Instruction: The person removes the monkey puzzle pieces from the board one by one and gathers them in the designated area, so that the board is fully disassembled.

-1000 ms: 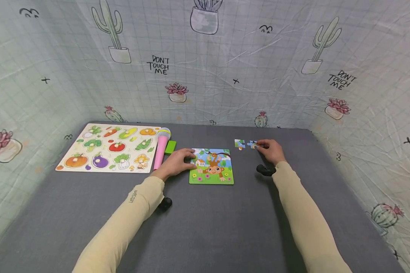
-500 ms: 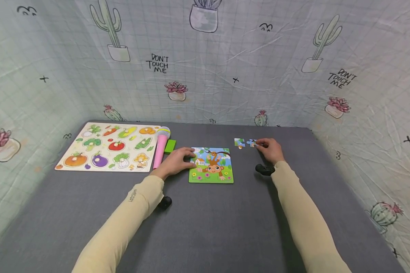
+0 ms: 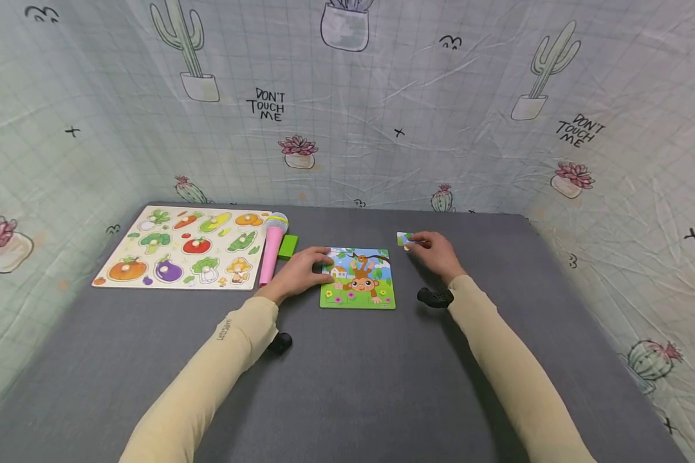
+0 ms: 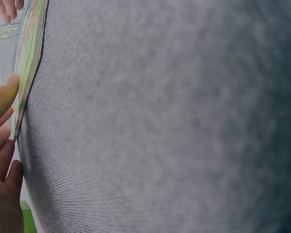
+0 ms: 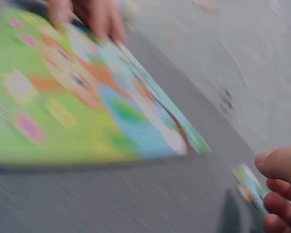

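A square monkey puzzle (image 3: 361, 283) lies flat on the table. My left hand (image 3: 301, 276) grips its left edge, with the thumb and fingers at the edge in the left wrist view. My right hand (image 3: 440, 254) is right of the puzzle's upper corner, with curled fingers and thumb right at a small jigsaw piece (image 3: 403, 239). In the blurred right wrist view this jigsaw piece (image 5: 250, 184) shows partly beside the thumb; I cannot tell whether it is pinched. A second jigsaw piece, seen earlier, is hidden now.
A vegetable peg puzzle board (image 3: 191, 247) lies at the back left of the grey table (image 3: 347, 379). Beside it are a pink toy microphone (image 3: 273, 247) and a green block (image 3: 288, 247). A printed cloth (image 3: 347, 128) hangs behind the table.
My right hand has moved left from the second jigsaw piece to the first, and covers where the second one lay. The left hand keeps its place on the puzzle's edge.
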A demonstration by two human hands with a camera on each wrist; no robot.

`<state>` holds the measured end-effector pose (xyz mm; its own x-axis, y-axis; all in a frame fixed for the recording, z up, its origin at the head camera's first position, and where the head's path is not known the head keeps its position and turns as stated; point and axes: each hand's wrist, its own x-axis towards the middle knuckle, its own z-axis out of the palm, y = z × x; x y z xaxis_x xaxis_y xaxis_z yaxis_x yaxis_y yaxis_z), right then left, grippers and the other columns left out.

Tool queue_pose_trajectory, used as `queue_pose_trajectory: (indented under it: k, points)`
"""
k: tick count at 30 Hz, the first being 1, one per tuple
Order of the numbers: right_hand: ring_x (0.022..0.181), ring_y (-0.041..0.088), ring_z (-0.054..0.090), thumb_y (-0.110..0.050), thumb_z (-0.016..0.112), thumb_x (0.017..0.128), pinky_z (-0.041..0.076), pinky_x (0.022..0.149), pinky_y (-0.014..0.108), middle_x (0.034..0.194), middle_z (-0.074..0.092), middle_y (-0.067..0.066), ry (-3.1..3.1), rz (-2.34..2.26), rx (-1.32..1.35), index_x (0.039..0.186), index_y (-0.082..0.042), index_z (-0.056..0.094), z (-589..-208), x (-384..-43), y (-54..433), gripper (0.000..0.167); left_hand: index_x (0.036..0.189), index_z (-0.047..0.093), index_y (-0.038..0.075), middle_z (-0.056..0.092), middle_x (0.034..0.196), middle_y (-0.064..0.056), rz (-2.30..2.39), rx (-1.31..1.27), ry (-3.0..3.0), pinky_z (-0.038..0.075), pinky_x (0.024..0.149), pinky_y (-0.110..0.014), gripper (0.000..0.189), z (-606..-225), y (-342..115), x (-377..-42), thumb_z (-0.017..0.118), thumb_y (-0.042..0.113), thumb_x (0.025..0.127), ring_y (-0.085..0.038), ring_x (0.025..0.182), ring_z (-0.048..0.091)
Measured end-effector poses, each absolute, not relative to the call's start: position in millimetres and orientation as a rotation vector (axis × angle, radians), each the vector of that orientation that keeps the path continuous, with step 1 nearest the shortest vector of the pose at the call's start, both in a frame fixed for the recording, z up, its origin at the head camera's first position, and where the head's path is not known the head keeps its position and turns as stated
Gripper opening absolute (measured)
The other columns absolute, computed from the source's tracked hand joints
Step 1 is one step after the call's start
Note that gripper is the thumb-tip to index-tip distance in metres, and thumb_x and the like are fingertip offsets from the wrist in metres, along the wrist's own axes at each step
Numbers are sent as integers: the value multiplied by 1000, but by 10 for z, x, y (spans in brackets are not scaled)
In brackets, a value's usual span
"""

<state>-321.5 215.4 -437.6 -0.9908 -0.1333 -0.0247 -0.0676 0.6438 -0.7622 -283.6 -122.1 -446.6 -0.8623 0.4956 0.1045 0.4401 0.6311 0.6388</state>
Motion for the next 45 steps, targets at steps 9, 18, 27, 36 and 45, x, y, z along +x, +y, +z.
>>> queue_pose_trajectory:
  k: [9, 18, 27, 36, 45]
  points:
    - [117, 27, 54, -25, 60, 99, 46, 97, 46, 129, 58, 9, 2545, -1337, -318, 128, -11, 63, -4308, -2974, 1699, 32, 122, 66, 0, 48, 144, -15, 1004, 751, 2739, 32, 113, -46, 42, -4447, -1224, -2887, 74, 22, 88, -33, 136, 41]
    - [108, 27, 57, -20, 61, 98, 48, 92, 43, 125, 60, 11, 2585, -1318, -393, 126, -8, 65, -4399, -2972, 1583, 30, 124, 65, 0, 48, 145, -14, 1001, 720, 2733, 30, 114, -45, 44, -4448, -1232, -2902, 74, 24, 88, -32, 137, 40]
    - [109, 27, 51, -19, 64, 96, 45, 92, 45, 126, 54, 13, 2640, -1237, -490, 121, -6, 68, -4447, -2968, 1545, 28, 122, 67, 1, 49, 145, -13, 1091, 691, 2714, 30, 114, -45, 43, -4446, -1245, -2881, 76, 23, 87, -31, 137, 40]
    - [102, 28, 46, -18, 67, 94, 41, 85, 43, 122, 52, 15, 2672, -1222, -553, 117, -5, 70, -4458, -2944, 1548, 27, 121, 67, 0, 49, 145, -13, 1116, 705, 2702, 30, 114, -46, 42, -4455, -1231, -2881, 76, 22, 87, -32, 137, 39]
    - [100, 27, 41, -20, 67, 94, 38, 83, 41, 125, 46, 15, 2656, -1181, -505, 118, -7, 70, -4447, -2947, 1506, 27, 121, 67, 0, 50, 144, -13, 1122, 691, 2690, 30, 114, -45, 41, -4430, -1239, -2876, 76, 21, 87, -32, 138, 39]
